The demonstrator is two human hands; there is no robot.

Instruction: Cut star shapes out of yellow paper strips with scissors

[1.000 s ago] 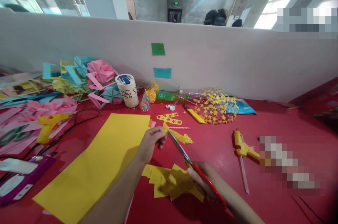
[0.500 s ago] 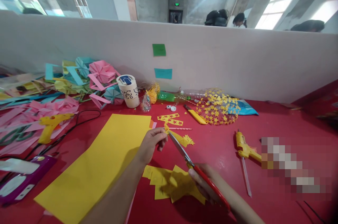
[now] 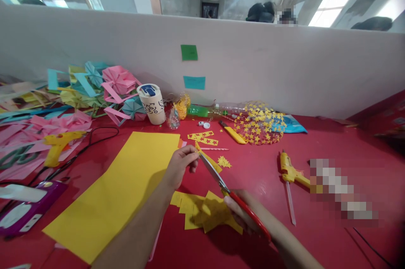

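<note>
My left hand (image 3: 182, 163) pinches a narrow piece of yellow paper (image 3: 210, 160) above the middle of the red table. In my right hand (image 3: 242, 212) are red-handled scissors (image 3: 249, 214), their blades pointing up and left with the tips at the paper by my left fingertips. Just beyond lies a small heap of yellow paper stars (image 3: 224, 161). Yellow paper pieces (image 3: 193, 210) lie partly under the scissors and right hand. A large yellow sheet (image 3: 126, 180) spreads out beneath and left of my left forearm.
On the left are a yellow glue gun (image 3: 57, 146), a purple device (image 3: 34, 210) and folded paper shapes (image 3: 118, 81). A patterned cup (image 3: 152, 106), a yellow cutter (image 3: 236, 134) and a star-covered plastic piece (image 3: 259, 125) stand or lie farther back. Another glue gun (image 3: 291, 169) is at right.
The whole view has shifted, so the table things appear slightly higher. The star heap shows more apart from the held paper. Both hands keep their hold.
</note>
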